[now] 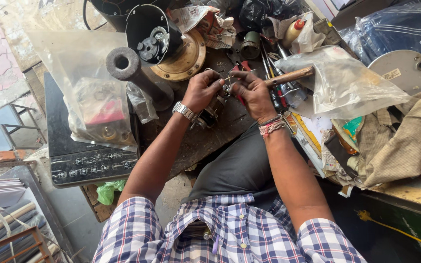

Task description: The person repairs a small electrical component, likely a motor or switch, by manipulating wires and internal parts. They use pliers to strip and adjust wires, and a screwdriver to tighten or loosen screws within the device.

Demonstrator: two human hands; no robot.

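My left hand, with a metal watch on its wrist, grips a small dark motor assembly that rests on the worn wooden bench. My right hand, with thread bands on its wrist, meets the left over the top of the motor and pinches a thin wire or pin there. The fingers of both hands hide most of the motor's top. A wooden hammer handle lies just behind my right hand.
A dark metal cylinder on a post, a black motor housing and a brass disc stand behind. Plastic bags, loose tools, an induction cooktop at left, cloth at right.
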